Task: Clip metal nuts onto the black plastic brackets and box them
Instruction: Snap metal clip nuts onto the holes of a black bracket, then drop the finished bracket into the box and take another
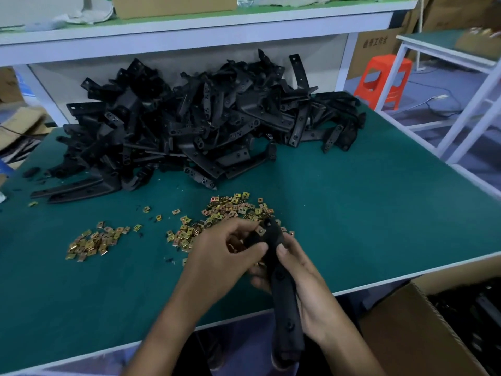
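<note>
- Dozens of brackets (189, 126) heaped at the back of the surface (352, 213); box (406, 335) lower right.
- Right grip (311, 291) wraps the held bracket (284, 299); left grip (225, 253) pinches its tip.
- Nut (261, 230) looks half-seated; a skewed push could pop it off among the loose nuts (230, 210).

I see a dark green workbench with a white edge (352, 213) beneath a white upper shelf (189, 31). On that shelf sit a brown cardboard box (173, 5) and some crumpled white cloth (81, 14). To the right stands an orange plastic stool (385, 77), near a printed brown carton (375, 44) and a white-framed side table (423, 47).
</note>
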